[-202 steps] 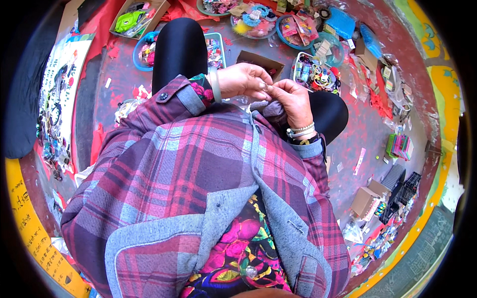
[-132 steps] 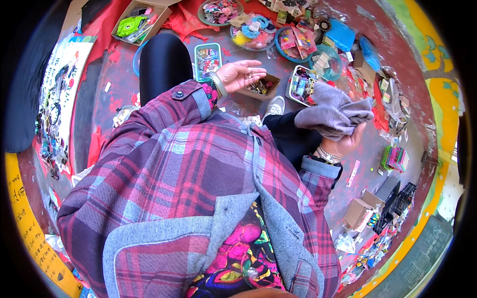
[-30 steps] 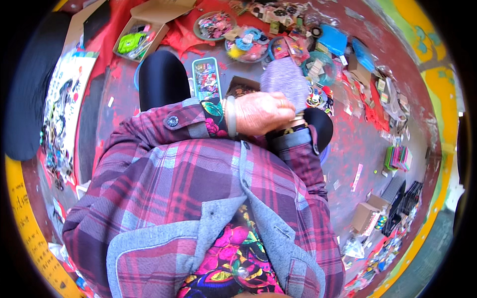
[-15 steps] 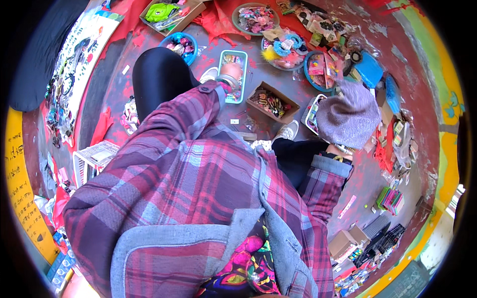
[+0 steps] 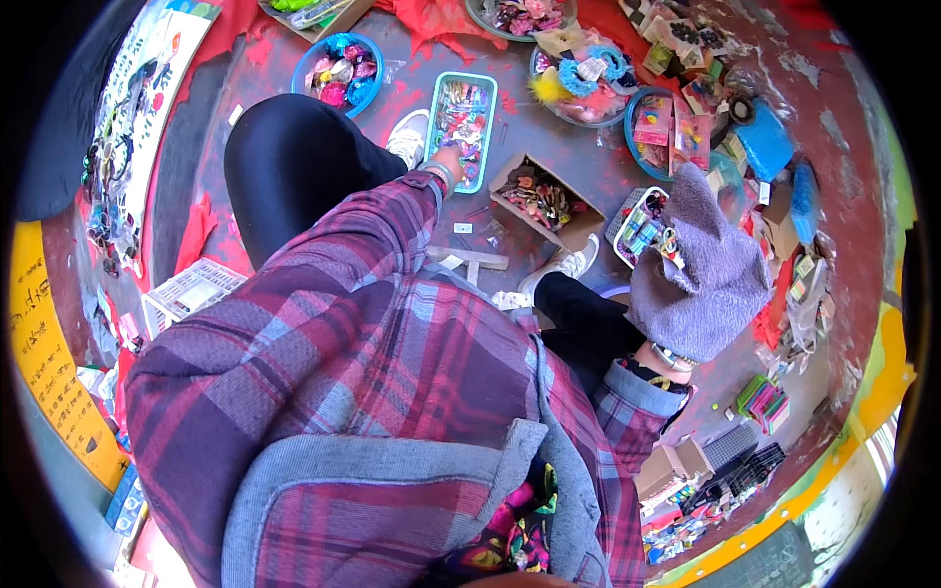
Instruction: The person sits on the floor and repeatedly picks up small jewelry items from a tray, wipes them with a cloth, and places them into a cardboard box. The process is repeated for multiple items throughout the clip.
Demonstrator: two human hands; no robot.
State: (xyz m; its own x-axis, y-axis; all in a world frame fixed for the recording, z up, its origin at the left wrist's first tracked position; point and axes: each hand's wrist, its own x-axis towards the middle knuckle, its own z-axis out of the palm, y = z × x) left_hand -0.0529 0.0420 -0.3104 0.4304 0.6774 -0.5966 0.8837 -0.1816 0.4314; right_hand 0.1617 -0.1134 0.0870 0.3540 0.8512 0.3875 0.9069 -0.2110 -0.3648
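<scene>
Since half a second ago, the left arm is stretching farther out toward 12 o'clock, and the left hand is now reaching the near rim of the teal tray, while the right hand is keeping the grey cloth raised at 3 o'clock. That left hand is mostly hidden behind the plaid cuff, so I cannot tell whether it is pinching something or lying loose; it is touching, or just at, the tray's lower edge. The right hand is wrapped inside the cloth and seems to be clenching it, with small bright pieces clinging near its upper edge. Judging from this pose, the long lean could be tipping the body forward, and the sleeve may be dragging across the tray and scattering its small bits onto the floor. The cloth is hanging over the white basket and beside the cardboard box, so a slack grip could be dropping those clinging pieces among them.
</scene>
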